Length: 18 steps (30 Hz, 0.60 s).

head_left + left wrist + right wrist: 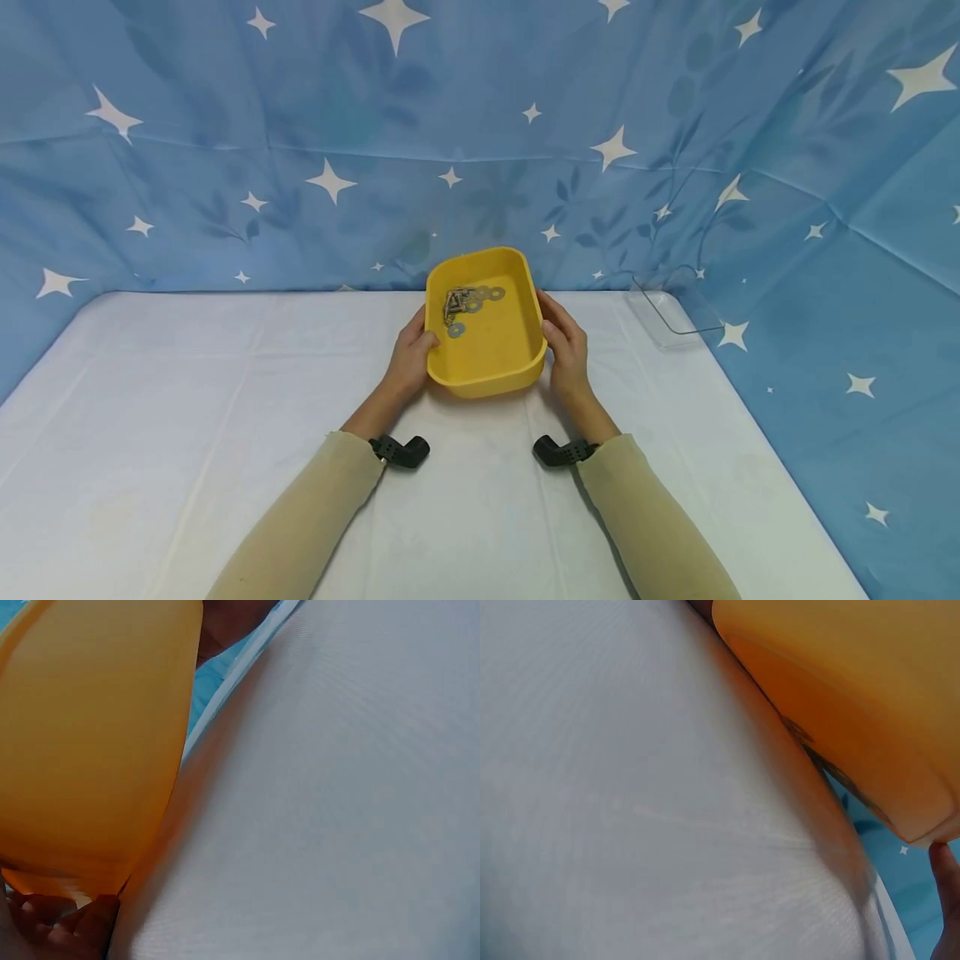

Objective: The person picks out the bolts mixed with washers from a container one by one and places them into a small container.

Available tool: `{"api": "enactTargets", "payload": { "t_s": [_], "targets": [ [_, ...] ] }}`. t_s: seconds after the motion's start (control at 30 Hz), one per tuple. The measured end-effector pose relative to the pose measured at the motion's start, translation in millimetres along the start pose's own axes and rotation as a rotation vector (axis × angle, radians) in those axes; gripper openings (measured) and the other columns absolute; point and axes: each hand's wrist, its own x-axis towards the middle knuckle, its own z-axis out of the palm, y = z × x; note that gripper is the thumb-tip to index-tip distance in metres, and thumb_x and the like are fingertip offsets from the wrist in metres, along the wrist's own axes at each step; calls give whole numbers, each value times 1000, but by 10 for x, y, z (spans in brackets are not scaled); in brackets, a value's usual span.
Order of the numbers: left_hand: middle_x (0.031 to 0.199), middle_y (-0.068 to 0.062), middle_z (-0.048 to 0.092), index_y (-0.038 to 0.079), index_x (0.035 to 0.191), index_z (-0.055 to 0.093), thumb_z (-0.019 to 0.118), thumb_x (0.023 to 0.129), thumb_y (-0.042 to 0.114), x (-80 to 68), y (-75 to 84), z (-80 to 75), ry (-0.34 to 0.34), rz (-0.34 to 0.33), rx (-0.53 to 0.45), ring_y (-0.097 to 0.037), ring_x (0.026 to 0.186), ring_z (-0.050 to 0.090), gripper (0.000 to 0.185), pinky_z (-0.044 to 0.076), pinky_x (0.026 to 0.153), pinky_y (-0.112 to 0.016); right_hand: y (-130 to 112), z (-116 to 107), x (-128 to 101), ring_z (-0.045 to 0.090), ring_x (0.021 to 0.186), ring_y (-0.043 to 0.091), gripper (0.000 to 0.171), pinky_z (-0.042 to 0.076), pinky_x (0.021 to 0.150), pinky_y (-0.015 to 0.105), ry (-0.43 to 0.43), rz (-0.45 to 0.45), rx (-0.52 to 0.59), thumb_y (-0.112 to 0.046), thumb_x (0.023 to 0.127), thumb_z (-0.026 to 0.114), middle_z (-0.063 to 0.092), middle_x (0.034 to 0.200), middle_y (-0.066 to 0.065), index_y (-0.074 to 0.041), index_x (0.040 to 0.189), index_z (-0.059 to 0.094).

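Both hands hold a yellow plastic bin (pixel 495 350) by its two sides, near the back of the table. It is tilted and casts a shadow on the cloth below. My left hand (pixel 408 354) grips the left wall, with the thumb over the rim. Along the right wall my right hand (pixel 567 350) holds on, its thumb near the rim and fingers around the outside. Inside the bin, a small pile of metal bolts (pixel 454 307) lies toward the left with several flat washers (pixel 459 335). The wrist views show mostly the bin's outer wall (pixel 90 735) and fingertips at its edge (pixel 943 870).
A clear plastic box (pixel 663 333) stands at the table's back right edge. White cloth (pixel 225 467) covers the table. A blue curtain with white stars (pixel 450 100) hangs behind and to the right.
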Motion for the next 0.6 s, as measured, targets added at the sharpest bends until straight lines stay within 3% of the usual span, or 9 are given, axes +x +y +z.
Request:
{"api": "enactTargets", "payload": {
  "t_s": [0.13,0.23,0.47,0.6],
  "targets": [
    [157,-16,45,15,162,24,39,92,6,-10,12,-3,13,-12,-17,-35,107,58,73,45,84,-14,16,4,4,46,140,42,49,48,107,20,11,55,20,-10,102,42,48,152,26,0,151,46],
    [164,-11,35,16,163,22,39,94,5,-4,24,-10,15,-25,-44,-36,123,55,72,43,90,-15,30,15,10,46,141,39,50,48,105,17,30,110,29,-9,101,43,48,153,23,-1,150,46],
    [167,-3,32,18,162,26,42,92,11,22,100,92,64,-73,-37,-27,138,48,72,41,106,-38,-1,11,26,42,148,23,50,41,115,23,98,222,33,-13,101,44,46,158,10,-6,150,48],
    [165,-2,34,17,162,27,44,90,13,13,106,130,80,-74,5,-23,144,44,73,40,112,-41,-24,2,26,42,148,21,50,38,119,29,112,231,29,-13,101,42,46,158,9,-7,150,49]
  ]
}}
